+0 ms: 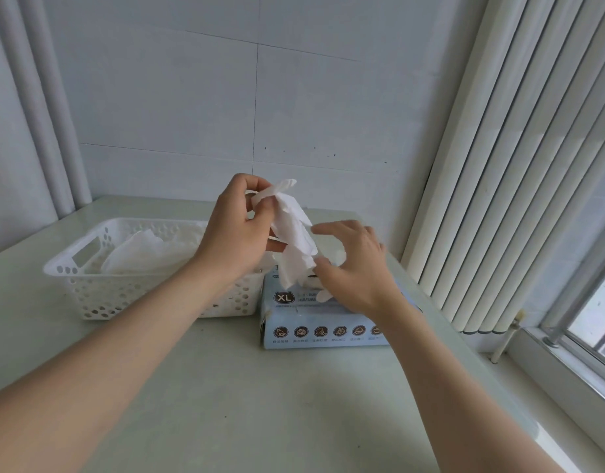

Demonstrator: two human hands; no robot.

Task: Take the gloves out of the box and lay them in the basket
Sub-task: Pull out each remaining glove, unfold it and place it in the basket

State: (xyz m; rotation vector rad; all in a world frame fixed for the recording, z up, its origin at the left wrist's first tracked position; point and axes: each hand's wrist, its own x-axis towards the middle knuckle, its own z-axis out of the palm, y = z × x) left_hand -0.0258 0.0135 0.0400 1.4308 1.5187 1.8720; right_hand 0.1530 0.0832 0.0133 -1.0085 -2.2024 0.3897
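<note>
While aloft, glove (294, 233) in left grip (238, 233)

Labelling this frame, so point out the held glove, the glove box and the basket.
held glove (294, 233), head view, crumpled middle.
glove box (294, 331), head view, front face.
basket (99, 295), head view, perforated front wall.

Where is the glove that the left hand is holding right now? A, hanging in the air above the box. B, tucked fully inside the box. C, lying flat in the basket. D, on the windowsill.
A: the left hand pinches the white glove by its top, and it hangs over the blue box, to the right of the basket.
</note>
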